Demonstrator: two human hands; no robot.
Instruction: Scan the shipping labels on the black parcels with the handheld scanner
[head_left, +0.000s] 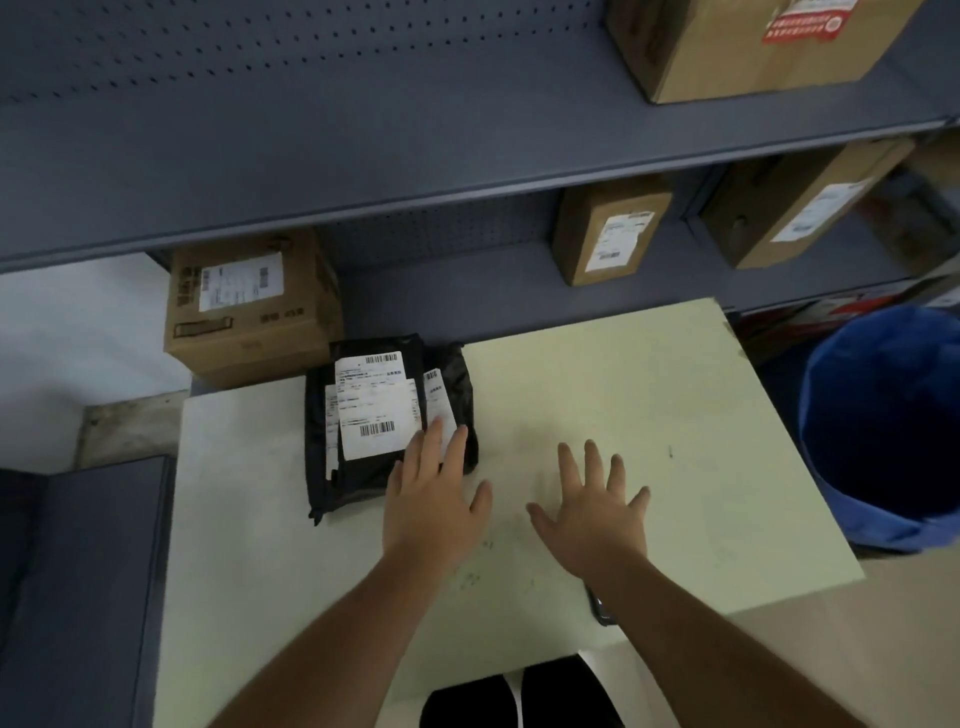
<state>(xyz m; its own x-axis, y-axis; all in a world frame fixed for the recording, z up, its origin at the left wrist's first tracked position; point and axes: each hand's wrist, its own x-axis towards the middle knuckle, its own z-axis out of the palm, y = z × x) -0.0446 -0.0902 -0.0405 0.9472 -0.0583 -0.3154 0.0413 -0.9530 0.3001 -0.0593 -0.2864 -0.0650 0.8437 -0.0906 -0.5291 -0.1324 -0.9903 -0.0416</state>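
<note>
A stack of black parcels (363, 478) with white shipping labels (371, 402) lies at the back left of the pale table (649, 415). My left hand (434, 488) is spread flat, its fingertips resting on the stack's front right corner. To its right, my right hand (589, 501) hovers over bare tabletop with fingers apart and nothing in it. A small dark object (601, 609), perhaps the handheld scanner, peeks out from under my right forearm near the table's front edge; most of it is hidden.
Grey metal shelving (415, 156) rises behind the table with several cardboard boxes (249, 306) on it. A blue bin (883, 426) stands at the table's right. A grey surface (88, 571) lies to the left.
</note>
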